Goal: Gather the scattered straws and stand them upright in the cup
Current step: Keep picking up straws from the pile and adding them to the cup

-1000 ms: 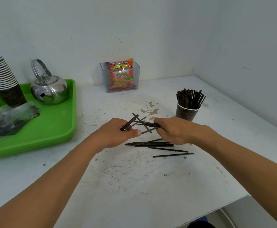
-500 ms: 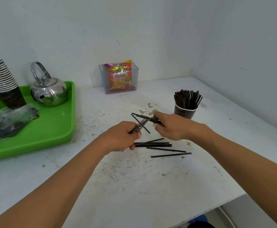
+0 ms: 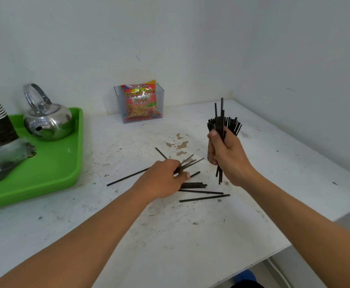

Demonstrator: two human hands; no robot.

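2 bundles in hand mid-gather: right hand fisted on upright straws before the hidden cup, left hand pinching several; next, drop into cup.

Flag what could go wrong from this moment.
The right hand holds an uneven bundle in front of the cup, which it hides; pushing it in blind may tip the cup or splay the straws already inside. The left hand pinches a loose fan of straws and may drop some.
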